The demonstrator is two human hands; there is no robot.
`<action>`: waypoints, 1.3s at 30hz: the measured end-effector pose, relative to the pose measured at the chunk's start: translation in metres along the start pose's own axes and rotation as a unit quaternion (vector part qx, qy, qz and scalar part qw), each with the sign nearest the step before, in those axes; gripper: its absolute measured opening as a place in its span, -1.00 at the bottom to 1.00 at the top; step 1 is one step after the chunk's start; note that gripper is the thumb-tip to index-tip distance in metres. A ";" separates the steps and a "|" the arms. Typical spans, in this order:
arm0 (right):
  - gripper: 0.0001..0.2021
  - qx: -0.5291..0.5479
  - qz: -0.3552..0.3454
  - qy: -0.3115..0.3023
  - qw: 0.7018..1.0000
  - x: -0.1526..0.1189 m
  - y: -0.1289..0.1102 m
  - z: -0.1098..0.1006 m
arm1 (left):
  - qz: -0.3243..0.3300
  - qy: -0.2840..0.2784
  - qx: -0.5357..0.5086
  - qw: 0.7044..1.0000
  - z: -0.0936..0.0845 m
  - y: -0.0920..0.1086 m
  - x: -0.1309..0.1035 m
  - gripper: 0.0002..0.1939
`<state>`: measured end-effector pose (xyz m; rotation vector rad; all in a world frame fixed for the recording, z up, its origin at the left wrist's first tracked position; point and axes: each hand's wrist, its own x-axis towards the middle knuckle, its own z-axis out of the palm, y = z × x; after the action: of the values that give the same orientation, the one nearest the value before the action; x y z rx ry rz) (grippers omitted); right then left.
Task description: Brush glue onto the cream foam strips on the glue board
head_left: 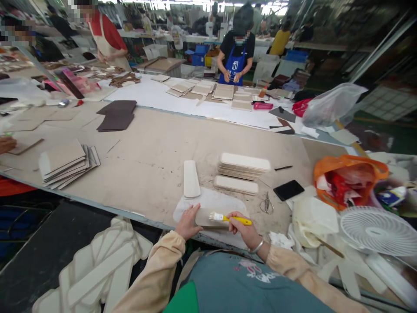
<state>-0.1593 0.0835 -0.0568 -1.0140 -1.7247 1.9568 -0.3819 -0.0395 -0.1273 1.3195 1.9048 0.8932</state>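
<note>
My right hand (244,230) is closed round the yellow handle of a paintbrush (233,219), its pale bristles over a flat greyish strip (208,221) with rounded ends. At the strip's left end, my left hand (189,222) lies with fingers stretched and thumb apart, touching its edge. Beneath the strip is a sheet of white paper (182,204). Just beyond it lie a couple of white strips (191,178), overlapping. A tall stack of similar strips (244,167) and a lower stack (236,184) are behind the brush.
To the right are small scissors (266,204), a black phone (288,190), a pen (283,168), a white tub (314,215), an orange bag (348,178) and a white fan (381,230). Many loose strips (100,269) are heaped at lower left. A co-worker (236,48) stands across the table.
</note>
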 end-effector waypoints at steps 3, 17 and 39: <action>-0.76 -0.012 0.013 -0.033 0.999 0.017 0.003 0.017 | 0.014 -0.033 0.046 0.998 -0.001 -0.006 0.004 -0.04; -0.81 -0.111 0.020 -0.037 0.993 0.036 0.014 0.036 | 0.079 -0.029 0.111 0.990 -0.004 -0.007 0.005 -0.08; -0.74 -0.197 0.037 0.208 0.958 -0.032 0.024 -0.078 | 0.113 -0.026 0.162 0.980 0.000 -0.017 0.006 -0.13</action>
<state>-0.0780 0.1126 -0.0713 -1.5161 -1.8746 1.3245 -0.3926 -0.0380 -0.1420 1.7639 1.9438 0.6632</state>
